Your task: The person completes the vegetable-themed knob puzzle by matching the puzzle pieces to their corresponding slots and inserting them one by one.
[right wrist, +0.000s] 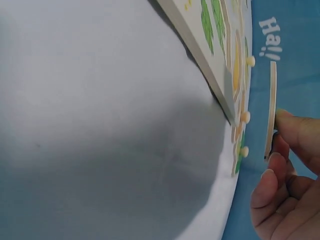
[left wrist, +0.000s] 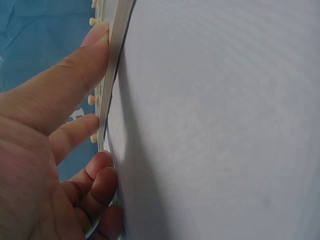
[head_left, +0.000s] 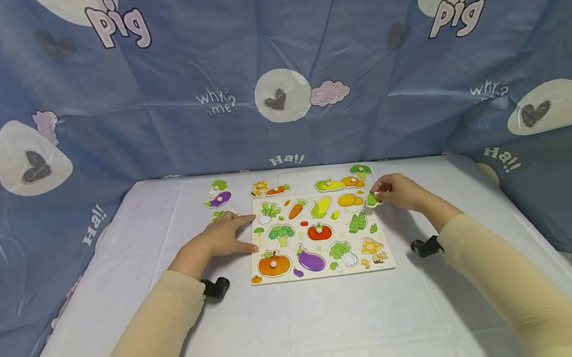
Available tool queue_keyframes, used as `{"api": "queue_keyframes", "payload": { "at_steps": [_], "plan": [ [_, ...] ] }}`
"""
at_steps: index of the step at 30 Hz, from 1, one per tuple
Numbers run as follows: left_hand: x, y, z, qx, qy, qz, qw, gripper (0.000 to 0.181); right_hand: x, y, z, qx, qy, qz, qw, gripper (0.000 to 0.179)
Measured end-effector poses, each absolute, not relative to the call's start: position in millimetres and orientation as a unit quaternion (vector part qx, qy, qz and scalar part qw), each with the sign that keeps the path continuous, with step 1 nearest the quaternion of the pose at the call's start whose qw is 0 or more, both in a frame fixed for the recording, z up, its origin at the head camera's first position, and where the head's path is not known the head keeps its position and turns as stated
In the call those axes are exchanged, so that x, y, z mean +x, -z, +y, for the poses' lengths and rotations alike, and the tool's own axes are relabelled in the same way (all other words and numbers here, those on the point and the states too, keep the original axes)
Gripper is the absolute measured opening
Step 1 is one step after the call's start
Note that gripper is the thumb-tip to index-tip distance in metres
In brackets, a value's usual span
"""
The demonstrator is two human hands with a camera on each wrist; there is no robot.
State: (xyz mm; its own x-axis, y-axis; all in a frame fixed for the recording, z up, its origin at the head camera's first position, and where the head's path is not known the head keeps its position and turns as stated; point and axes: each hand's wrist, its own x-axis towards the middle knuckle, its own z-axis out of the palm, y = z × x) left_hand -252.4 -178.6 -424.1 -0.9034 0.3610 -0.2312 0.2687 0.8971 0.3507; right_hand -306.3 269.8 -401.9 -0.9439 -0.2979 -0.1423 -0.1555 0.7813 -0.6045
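A wooden vegetable puzzle board [head_left: 344, 232] lies on the white table. My left hand [head_left: 225, 235] touches its left edge with thumb and index finger spread apart; the left wrist view shows the thumb [left wrist: 75, 75] on the board's rim. Past the board's upper right corner, my right hand [head_left: 397, 190] pinches a green leafy vegetable puzzle piece [head_left: 372, 199]. In the right wrist view this piece [right wrist: 271, 107] appears edge-on, raised off the table. Knobbed pieces of a pumpkin [head_left: 273, 265] and a tomato [head_left: 320, 232] sit in the board.
Behind the board lie loose pieces: a broccoli [head_left: 361, 170], a corn [head_left: 328, 185], potatoes [head_left: 352, 181], a carrot [head_left: 278, 190] and mushrooms [head_left: 259, 189]. An eggplant piece [head_left: 218, 199] lies at the back left, and another green-topped piece [head_left: 219, 214] is partly behind my left hand. A blue patterned cloth [head_left: 209, 140] encloses the table.
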Motion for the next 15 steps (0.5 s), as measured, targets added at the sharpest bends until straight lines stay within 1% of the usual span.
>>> {"api": "queue_keyframes", "payload": {
  "at_steps": [8, 15],
  "plan": [
    [-251, 425, -180, 0.164, -0.156, 0.963, 0.147, 0.092, -292, 403, 263, -0.142, 0.306, 0.933, 0.13, 0.014],
    [-252, 424, -180, 0.166, -0.156, 0.963, 0.145, 0.092, -284, 405, 254, -0.168, 0.315, 0.926, 0.125, 0.013]
  ]
}}
